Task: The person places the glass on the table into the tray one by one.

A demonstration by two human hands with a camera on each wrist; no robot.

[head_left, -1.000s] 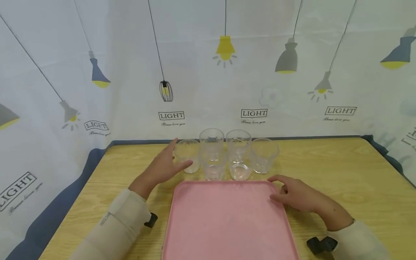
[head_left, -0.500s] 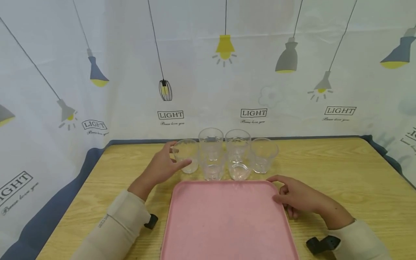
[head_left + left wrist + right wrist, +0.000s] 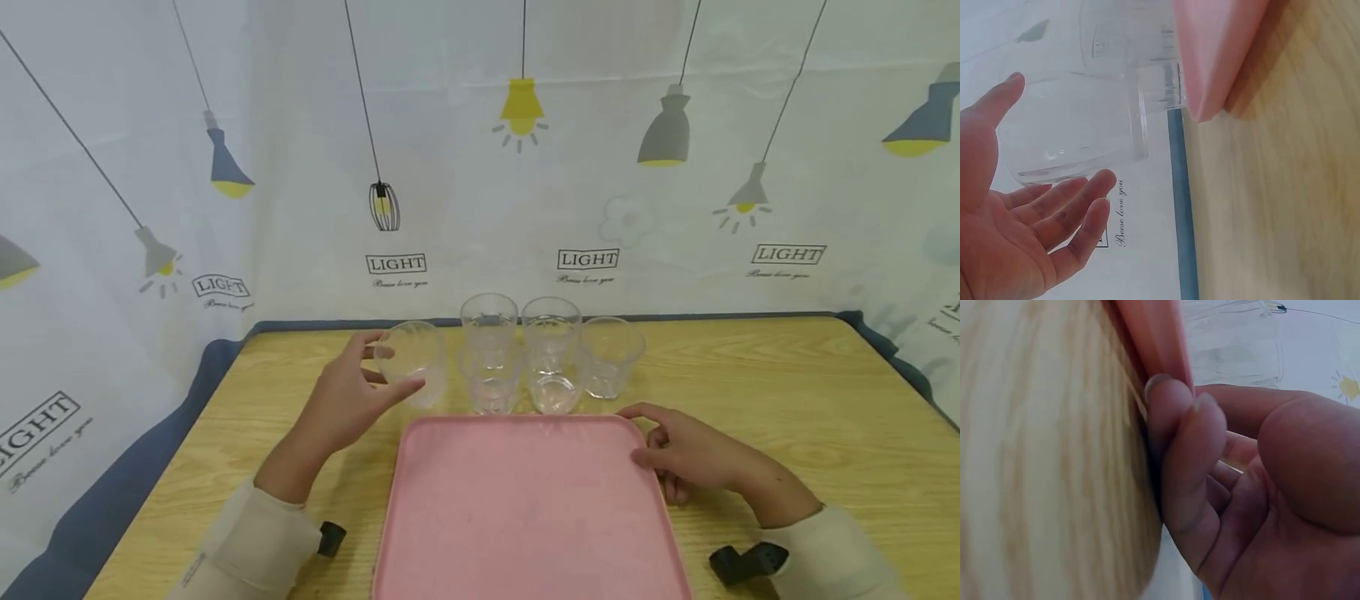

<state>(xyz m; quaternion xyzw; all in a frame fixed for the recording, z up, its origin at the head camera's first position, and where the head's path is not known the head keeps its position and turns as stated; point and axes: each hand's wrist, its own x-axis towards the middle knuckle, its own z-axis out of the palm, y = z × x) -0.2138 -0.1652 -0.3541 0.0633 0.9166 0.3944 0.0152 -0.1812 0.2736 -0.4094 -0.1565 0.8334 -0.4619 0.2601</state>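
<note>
My left hand holds a clear glass at the left of a glass group, thumb on its near side and fingers behind. In the left wrist view, the glass lies between thumb and curved fingers, its base seemingly a little above the table. My right hand grips the far right corner of a pink tray, with the thumb on the rim. The right wrist view shows curled fingertips of my right hand at the edge of the tray.
Beyond the tray stand several more clear glasses, close together; one glass is at their right. All are on a wooden table. A white cloth printed with lamps hangs behind the table's far edge.
The left hand has closed around the leftmost glass and brought it left and slightly nearer, away from the group. The right hand's thumb has shifted slightly to the tray's rim.
</note>
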